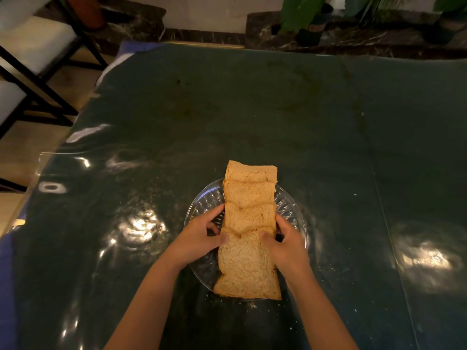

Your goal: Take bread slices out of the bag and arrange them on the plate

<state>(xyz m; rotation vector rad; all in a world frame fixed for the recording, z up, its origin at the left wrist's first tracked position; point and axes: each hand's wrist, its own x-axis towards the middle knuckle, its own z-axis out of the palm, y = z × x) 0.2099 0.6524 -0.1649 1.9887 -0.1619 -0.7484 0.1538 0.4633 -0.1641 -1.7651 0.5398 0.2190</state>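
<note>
Several brown bread slices [249, 223] lie in an overlapping row across a clear glass plate [202, 205], running from its near rim past its far rim. My left hand [202, 236] grips the left side of the row, thumb on top of a near slice. My right hand [283, 241] grips the right side in the same way, thumb pressed on the same slice. The nearest slice [249, 284] hangs over the plate's front edge. No bag is in view.
The plate sits on a dark green table [252, 109] under a shiny clear cover, with crumbs around the plate. Chairs [38, 59] stand at the left. Potted plants [310, 18] stand on a dark ledge beyond the far edge.
</note>
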